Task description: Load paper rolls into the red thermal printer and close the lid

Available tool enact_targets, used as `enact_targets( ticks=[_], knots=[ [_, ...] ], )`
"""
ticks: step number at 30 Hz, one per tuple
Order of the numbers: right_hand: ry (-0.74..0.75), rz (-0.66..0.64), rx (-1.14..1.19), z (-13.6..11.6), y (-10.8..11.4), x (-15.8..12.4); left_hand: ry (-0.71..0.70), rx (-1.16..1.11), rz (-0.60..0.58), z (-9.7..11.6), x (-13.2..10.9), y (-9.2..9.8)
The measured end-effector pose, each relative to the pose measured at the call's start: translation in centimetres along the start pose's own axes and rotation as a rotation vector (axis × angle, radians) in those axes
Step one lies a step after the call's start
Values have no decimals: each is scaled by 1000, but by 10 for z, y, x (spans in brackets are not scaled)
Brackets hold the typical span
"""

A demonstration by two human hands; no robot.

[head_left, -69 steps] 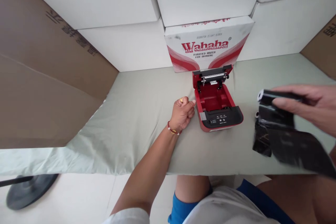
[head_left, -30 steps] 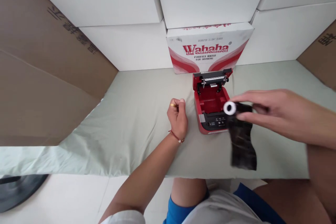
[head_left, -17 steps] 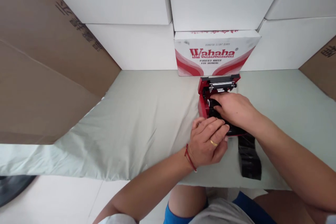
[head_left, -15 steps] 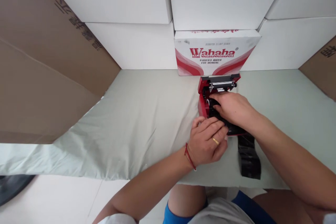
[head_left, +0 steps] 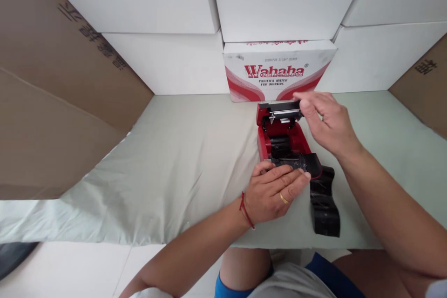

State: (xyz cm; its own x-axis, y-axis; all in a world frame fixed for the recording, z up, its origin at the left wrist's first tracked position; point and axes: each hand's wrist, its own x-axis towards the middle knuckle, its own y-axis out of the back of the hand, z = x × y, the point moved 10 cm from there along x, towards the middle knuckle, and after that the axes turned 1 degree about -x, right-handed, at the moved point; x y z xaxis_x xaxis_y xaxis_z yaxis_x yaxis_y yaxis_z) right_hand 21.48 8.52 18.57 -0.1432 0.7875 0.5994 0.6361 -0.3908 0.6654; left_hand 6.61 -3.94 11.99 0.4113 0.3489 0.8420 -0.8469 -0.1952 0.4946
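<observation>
A small red-and-black label printer [head_left: 301, 137] stands on the cloth with its lid [head_left: 278, 108] raised. Inside it sits a black roll [head_left: 280, 145], and a shiny black strip [head_left: 325, 216] runs out over the front, its wavy tail lying on the cloth at the right. My left hand [head_left: 274, 193] lies over the printer's front edge, fingers closed together on the strip and lip, thumb hidden beneath. On the lid's right end is my right hand [head_left: 326, 118], thumb in front and fingers behind it.
A white-and-red water carton [head_left: 274, 92] stands close behind the printer. White boxes [head_left: 164, 63] line the back, and brown cardboard [head_left: 70, 116] walls off the left side. A greenish cloth [head_left: 174, 158] covers the table, whose front edge is near my legs.
My right hand has come out of the printer and moved up to the lid, uncovering the roll. My left hand stays at the front edge. The view has shifted slightly.
</observation>
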Motion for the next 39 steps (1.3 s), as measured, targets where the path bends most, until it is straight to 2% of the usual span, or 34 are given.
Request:
enact_targets(
  ticks=[6,11,17,20,24,27,32,36,39],
  knots=[
    [35,-16,75,-9,10,-46,-12,27,-2,0,-3,0],
    [145,-99,141,-2,3,-90,-13,39,11,0,-4,0],
    [168,-91,189,12,-9,-111,10,-27,49,-6,-3,2],
    [144,-63,203,12,-11,-112,159,-105,90,-30,-4,12],
    [89,-7,276,13,-9,-112,530,-278,152,-81,-20,21],
    [62,-48,345,12,-13,-115,657,-379,198,-101,-33,18],
    [79,-64,401,5,-10,-121,627,-431,259,-106,-37,14],
    [218,-17,336,-11,-3,-126,494,-346,199,-99,-29,13],
    [294,49,309,-19,4,-129,466,-356,184,-99,-33,8]
  ],
)
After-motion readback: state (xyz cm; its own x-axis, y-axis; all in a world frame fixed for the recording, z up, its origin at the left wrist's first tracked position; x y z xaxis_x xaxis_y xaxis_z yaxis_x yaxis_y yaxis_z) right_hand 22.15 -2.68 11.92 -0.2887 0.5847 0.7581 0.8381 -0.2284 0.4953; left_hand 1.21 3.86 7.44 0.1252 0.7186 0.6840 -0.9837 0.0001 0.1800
